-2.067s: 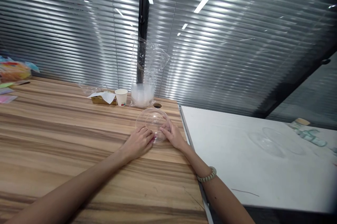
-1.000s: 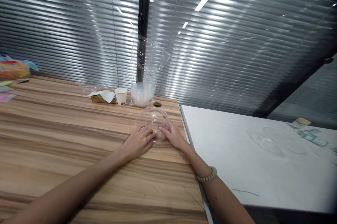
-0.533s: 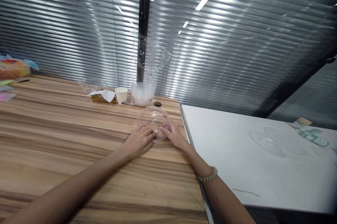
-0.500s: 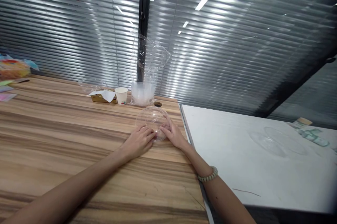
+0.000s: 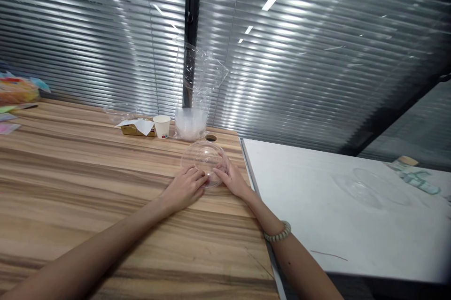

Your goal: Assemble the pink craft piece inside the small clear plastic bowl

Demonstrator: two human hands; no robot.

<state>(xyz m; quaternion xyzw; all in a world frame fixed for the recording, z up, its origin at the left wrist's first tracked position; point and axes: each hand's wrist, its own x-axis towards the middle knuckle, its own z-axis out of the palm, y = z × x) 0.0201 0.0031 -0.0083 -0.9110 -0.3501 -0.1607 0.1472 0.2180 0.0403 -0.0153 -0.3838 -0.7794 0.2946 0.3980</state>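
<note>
A round, clear plastic bowl (image 5: 200, 154) is between my hands at the far right part of the wooden table. My right hand (image 5: 229, 179) curves round its right side, with the thumb on the near rim and the fingers showing through the plastic. At the near left rim, my left hand (image 5: 188, 185) has its fingers bent and closed on the edge. Its fingertips are partly hidden, so their exact grip is hard to see. A beaded bracelet (image 5: 278, 233) circles my right wrist.
Behind the bowl stand a bagged stack of clear bowls (image 5: 190, 124), a paper cup (image 5: 161, 126) and a tissue box (image 5: 138, 127). A cable hole (image 5: 211, 138) sits nearby. Clear plastic pieces (image 5: 366, 187) lie on the white table (image 5: 299, 187). Colourful packages (image 5: 19, 91) are far left.
The view has shifted very slightly. Both hands keep the same hold on the bowl, with no clear movement.
</note>
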